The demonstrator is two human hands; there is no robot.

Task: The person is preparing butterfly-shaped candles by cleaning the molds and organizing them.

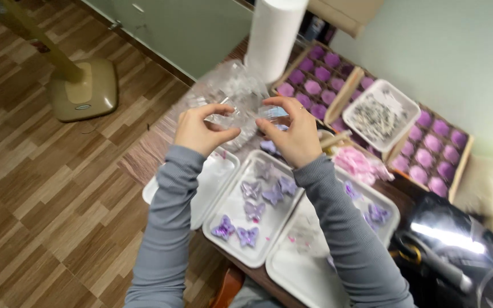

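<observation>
— so what are the hands holding up there?
— a small clear plastic piece [241, 116], thin and see-through, hanging above the surface [144, 162] in front of a crinkled clear bag [229, 85]. the left hand [199, 132] is pinching its left end between thumb and fingers; the right hand [293, 132] is pinching the right end the same way.
— how is it likely handling?
— i'm judging it as very light, slick, a bit springy, and easy to crease or snap, so gripping the edges with fingertips is suiting it better than squeezing the middle.
— and around it?
— below, a white tray [232, 236] is carrying purple butterfly shapes [247, 235], with more white trays on both sides. further off, wooden boxes [315, 80] of purple pieces are flanking a tray of small grey bits [380, 114], and a white paper roll [272, 37] is standing behind.
</observation>
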